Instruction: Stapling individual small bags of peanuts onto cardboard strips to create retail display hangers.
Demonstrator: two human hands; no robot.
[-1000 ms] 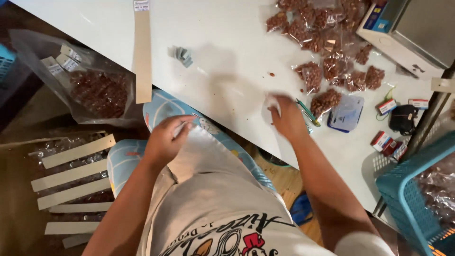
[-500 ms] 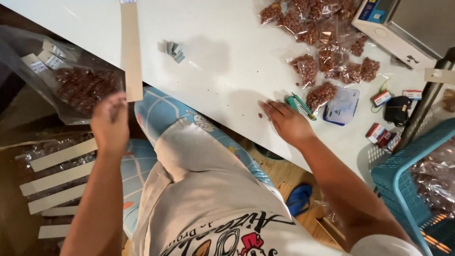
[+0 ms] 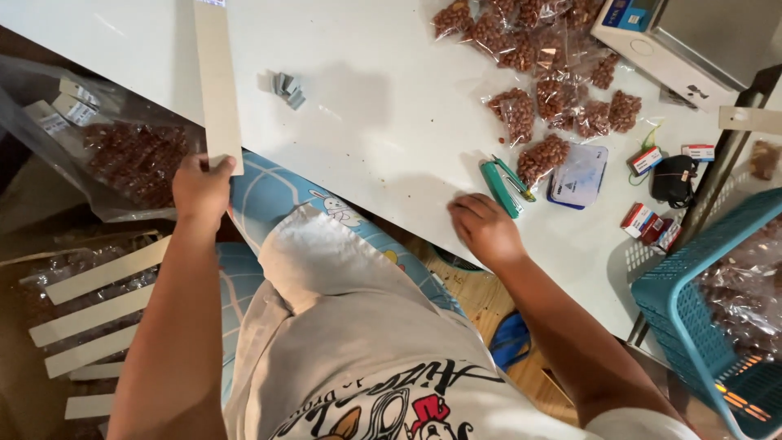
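Left hand [image 3: 201, 186] pinches the near end of a long, pale cardboard strip [image 3: 217, 77]; the strip runs away from it across the white table [image 3: 375, 122]. Right hand [image 3: 484, 229] rests loosely curled on the table edge, holding nothing. Just beyond its fingers lies a green stapler [image 3: 505, 186]. Past that, small clear packets of brown nuts [image 3: 544, 156] cluster, with a bluish flat pouch [image 3: 578, 176] alongside. Small red-and-white boxes [image 3: 649, 225] sit further right. Beside the left hand, a large clear bag of nuts [image 3: 134, 159].
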